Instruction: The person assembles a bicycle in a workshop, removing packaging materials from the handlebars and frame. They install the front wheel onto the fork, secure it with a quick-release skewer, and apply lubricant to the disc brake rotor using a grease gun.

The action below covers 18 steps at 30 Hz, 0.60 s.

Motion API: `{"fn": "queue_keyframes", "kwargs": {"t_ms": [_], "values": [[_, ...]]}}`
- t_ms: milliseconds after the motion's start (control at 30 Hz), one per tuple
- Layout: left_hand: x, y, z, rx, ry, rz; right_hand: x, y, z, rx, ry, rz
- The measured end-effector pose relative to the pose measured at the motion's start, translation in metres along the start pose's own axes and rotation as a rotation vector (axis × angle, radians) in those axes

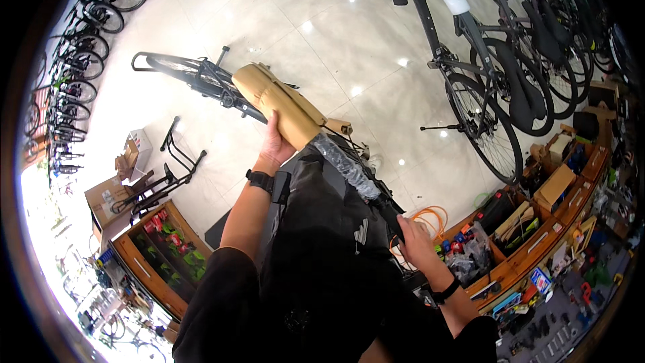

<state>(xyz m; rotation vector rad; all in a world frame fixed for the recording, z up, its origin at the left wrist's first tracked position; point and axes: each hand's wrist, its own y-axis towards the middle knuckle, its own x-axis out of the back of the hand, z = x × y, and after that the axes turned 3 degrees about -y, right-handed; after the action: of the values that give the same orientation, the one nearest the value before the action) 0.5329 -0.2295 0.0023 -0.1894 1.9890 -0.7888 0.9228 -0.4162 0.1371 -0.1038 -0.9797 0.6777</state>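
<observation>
In front of me a bicycle (218,87) stretches from the far left toward my body, its wheel end farthest away. Brown cardboard (272,97) is wrapped around part of its frame. Nearer to me, clear bubble wrap (342,165) covers a tube, which runs on into a bare black section (388,214). My left hand (274,142) grips the cardboard from its left side, thumb on top and the other fingers mostly hidden beneath. My right hand (415,243) is closed around the black section, close to my right hip. Exactly which part it grips is unclear.
Parked bicycles (494,94) crowd the right, and another row (80,87) lines the left. A black metal stand (181,154) and cardboard boxes (107,198) sit on the left floor. Wooden drawers (144,262) hold parts. An orange hose (433,218) lies near a tool-filled bench (537,252).
</observation>
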Motion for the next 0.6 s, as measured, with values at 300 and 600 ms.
{"fn": "queue_keyframes", "kwargs": {"t_ms": [300,600], "values": [[-0.022,0.018,0.006,0.267,0.086,0.091,-0.009,0.049,0.044,-0.338,0.036,-0.035],[-0.042,0.019,-0.020,0.215,0.297,0.105,-0.060,0.223,0.066,-0.433,0.638,-0.075]]}}
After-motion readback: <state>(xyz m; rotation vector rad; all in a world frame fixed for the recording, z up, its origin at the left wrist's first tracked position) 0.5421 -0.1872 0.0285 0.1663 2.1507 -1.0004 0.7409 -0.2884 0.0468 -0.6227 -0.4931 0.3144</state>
